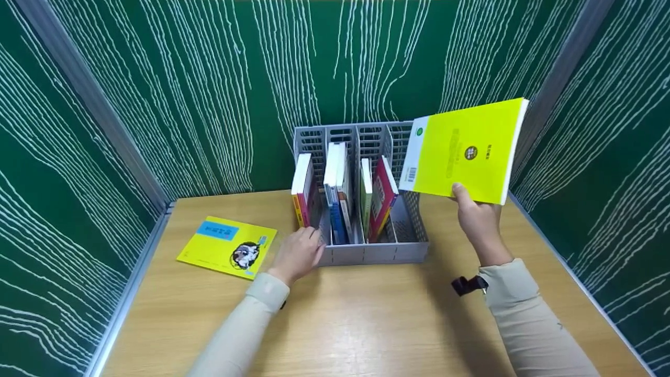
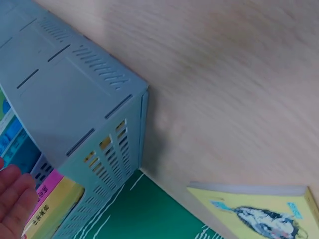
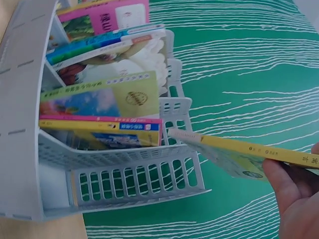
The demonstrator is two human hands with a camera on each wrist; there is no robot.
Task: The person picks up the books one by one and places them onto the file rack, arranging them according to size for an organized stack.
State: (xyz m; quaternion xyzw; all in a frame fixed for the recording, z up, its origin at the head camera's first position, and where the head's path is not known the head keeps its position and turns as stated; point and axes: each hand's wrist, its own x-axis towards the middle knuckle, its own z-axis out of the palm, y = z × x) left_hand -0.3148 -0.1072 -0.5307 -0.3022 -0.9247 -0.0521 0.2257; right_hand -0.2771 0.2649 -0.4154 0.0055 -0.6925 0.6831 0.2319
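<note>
My right hand [image 1: 480, 225] grips a yellow book [image 1: 471, 157] by its lower edge, thumb on the cover, raised above the right end of a grey divided book organizer [image 1: 382, 254]. The right wrist view shows its yellow spine [image 3: 259, 149] beside the rightmost compartment. My left hand [image 1: 298, 254] is at the organizer's front left corner, fingers extended near the pink-and-yellow books [image 1: 303, 186]; whether they touch is unclear. Blue and white books [image 1: 337, 188] stand in the second compartment. A green book [image 1: 365, 196] and a red-covered book [image 1: 383, 196] lean in the third.
Another yellow book [image 1: 225, 246] with a blue title block lies flat on the wooden table [image 1: 335, 324], left of the organizer. Green walls [image 1: 272, 68] with white streaks enclose the table at the back and both sides.
</note>
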